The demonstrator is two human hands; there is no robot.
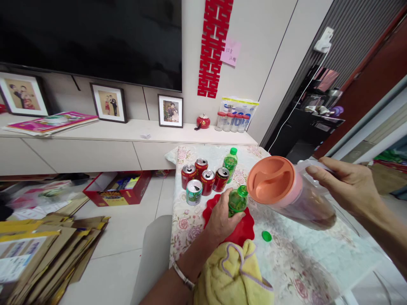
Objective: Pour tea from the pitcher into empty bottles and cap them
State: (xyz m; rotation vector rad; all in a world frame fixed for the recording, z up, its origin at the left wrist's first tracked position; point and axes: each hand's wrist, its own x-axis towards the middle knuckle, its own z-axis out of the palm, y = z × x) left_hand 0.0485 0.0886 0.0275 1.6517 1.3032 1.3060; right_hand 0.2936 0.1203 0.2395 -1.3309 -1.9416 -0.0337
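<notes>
My left hand point(221, 217) is wrapped around a green plastic bottle point(238, 201) with its cap off, over a red scalloped plate point(246, 231). In my right hand point(346, 178) is the handle of a clear pitcher point(313, 207) with an orange lid point(270, 180). The pitcher is tilted on its side and holds brownish liquid. Its lid end is close beside the bottle's mouth; I cannot tell whether they touch or whether liquid flows. A loose green cap point(266, 236) lies on the flowered tablecloth point(187, 231), to the right of the plate.
Several red cans point(208, 182) and a green can point(193, 192) stand behind my left hand. Beside them is a capped green bottle point(230, 163). A yellow towel point(232, 275) lies at the near edge. Glass jars point(233, 123) line the white cabinet; a red box point(117, 188) is on the floor.
</notes>
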